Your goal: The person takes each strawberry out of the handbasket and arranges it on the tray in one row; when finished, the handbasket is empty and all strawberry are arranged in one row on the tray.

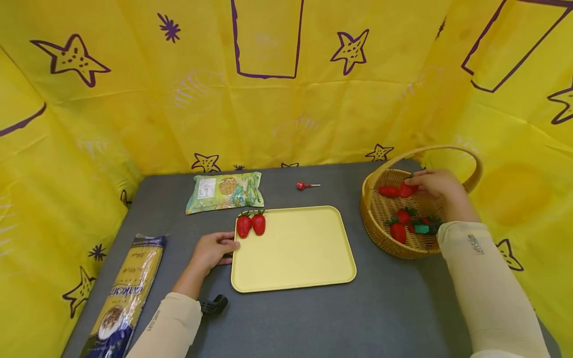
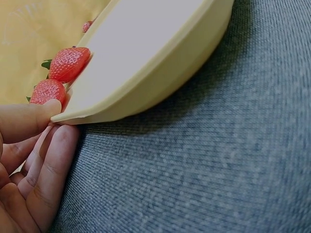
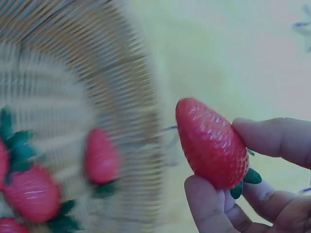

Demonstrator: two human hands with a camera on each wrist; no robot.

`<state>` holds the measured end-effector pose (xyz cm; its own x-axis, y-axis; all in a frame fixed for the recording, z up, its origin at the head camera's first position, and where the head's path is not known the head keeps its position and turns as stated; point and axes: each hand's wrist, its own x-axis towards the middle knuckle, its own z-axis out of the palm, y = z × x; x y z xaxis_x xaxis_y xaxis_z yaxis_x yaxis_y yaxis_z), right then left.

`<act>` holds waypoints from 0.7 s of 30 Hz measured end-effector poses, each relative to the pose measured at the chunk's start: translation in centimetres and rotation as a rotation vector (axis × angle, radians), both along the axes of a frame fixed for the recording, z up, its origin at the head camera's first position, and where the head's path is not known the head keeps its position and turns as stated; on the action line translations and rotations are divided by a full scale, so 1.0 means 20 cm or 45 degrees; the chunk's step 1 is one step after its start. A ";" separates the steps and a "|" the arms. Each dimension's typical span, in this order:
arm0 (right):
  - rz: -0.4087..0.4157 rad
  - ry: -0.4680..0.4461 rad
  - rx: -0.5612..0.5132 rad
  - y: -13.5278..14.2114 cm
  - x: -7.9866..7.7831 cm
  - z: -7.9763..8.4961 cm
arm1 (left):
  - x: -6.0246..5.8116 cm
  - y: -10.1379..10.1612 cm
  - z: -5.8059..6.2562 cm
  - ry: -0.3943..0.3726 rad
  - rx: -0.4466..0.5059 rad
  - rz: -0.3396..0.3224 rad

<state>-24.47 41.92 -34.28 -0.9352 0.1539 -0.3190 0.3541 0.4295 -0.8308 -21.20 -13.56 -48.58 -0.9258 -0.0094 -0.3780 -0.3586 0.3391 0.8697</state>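
Observation:
My right hand (image 1: 431,184) pinches a red strawberry (image 3: 212,145) with green leaves between thumb and fingers, over the back of a wicker basket (image 1: 373,219). More strawberries lie inside the basket, one of them (image 3: 101,158) close to its wall, others clustered (image 1: 404,216) beside a green piece (image 1: 422,229). My left hand (image 1: 214,251) grips the left rim of a pale yellow tray (image 1: 295,253), thumb on top and fingers beneath. Two strawberries (image 2: 69,64) sit side by side in the tray's back left corner, near the left thumb.
A patterned snack packet (image 1: 226,192) lies behind the tray, and a red lollipop (image 1: 301,185) to the right of it. Along the left table edge is a long pasta packet (image 1: 125,293). Yellow cloth (image 1: 277,114) encloses the grey table (image 1: 286,318). The basket handle (image 1: 447,147) arches upward.

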 end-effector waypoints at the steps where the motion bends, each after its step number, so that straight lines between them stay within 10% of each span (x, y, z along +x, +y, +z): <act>1: 0.007 0.025 0.002 -0.02 0.02 0.05 | 0.00 0.00 0.00 -0.001 0.001 0.003; 12: 0.112 0.254 -0.049 -0.22 0.24 0.39 | 0.00 -0.01 0.00 -0.005 -0.009 0.023; 21: 0.408 0.151 0.139 -0.63 0.14 0.27 | 0.00 0.00 0.00 0.004 0.011 0.017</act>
<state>-21.66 29.22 -28.91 -0.9711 -0.1260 -0.2029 0.0906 0.5919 -0.8009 -21.15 -13.50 -48.62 -0.9268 -0.0187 -0.3750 -0.3601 0.3270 0.8737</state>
